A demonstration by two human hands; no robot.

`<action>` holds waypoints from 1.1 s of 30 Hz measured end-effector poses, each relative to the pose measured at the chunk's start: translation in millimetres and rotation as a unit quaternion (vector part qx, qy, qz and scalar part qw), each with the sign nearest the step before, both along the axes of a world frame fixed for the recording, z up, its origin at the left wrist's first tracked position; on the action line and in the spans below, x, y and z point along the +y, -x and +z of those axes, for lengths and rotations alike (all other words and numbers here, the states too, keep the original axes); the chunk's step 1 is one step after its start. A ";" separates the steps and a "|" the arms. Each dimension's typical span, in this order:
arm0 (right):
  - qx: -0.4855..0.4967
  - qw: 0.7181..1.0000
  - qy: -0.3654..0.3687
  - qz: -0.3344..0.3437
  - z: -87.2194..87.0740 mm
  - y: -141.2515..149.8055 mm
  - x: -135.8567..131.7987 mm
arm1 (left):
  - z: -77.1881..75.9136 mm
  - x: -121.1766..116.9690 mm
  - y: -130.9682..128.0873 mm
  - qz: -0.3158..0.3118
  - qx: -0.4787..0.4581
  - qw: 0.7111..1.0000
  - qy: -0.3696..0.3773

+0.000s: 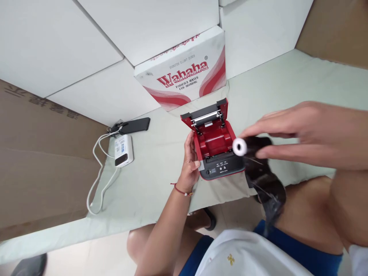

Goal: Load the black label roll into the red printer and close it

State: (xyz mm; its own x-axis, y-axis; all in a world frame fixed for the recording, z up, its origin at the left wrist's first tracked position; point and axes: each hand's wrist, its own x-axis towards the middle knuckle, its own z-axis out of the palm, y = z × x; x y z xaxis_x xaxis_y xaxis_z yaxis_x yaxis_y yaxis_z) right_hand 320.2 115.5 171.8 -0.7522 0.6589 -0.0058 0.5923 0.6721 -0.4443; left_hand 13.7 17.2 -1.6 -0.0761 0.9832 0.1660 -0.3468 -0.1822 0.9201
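A small red and black portable printer (217, 143) stands at the edge of the cloth-covered surface with its lid (205, 115) raised. The red compartment inside shows no roll. My left hand (190, 155) is wrapped around the printer's left side, thumb near its front corner. To the right of the printer, my right hand (290, 132) pinches a small roll (239, 147) between thumb and fingers. Its end is white with a dark centre hole. Dark shiny film (266, 184) hangs from the roll towards my lap. The roll is close to the compartment's right edge.
Behind the printer, a white and red Wahaha box (184, 73) leans against white panels. At left lie a white power bank (124, 150) with a looped white cable (93, 184) and a black flat object (135, 125). Cardboard (46, 161) stands on the left.
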 end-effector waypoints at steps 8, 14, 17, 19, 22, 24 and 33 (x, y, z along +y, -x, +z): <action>-0.055 0.997 0.044 0.017 -41.1 100.9 0.5 | 0.6 -1.9 -0.3 -0.002 0.012 1.000 0.003; 0.060 0.998 0.002 -0.004 -64.2 102.4 -7.3 | 6.8 -4.3 -2.3 0.001 0.028 1.000 0.006; 0.090 0.996 0.009 0.025 -70.3 101.9 -3.3 | 12.9 -6.4 -4.5 -0.001 0.035 0.999 0.016; 0.081 0.994 0.046 0.055 -73.2 101.4 1.1 | 15.1 -7.4 -5.2 -0.004 0.036 0.999 0.019; 0.077 0.990 0.086 0.083 -75.5 99.2 6.0 | 15.7 -7.9 -4.8 0.002 0.033 0.999 0.023; 0.097 0.986 0.092 0.096 -75.4 96.5 7.7 | 15.4 -8.0 -4.0 0.004 0.031 0.999 0.023; 0.315 0.949 -0.012 -0.028 -61.5 81.9 3.5 | 9.3 -6.0 -2.2 0.024 0.031 0.999 0.012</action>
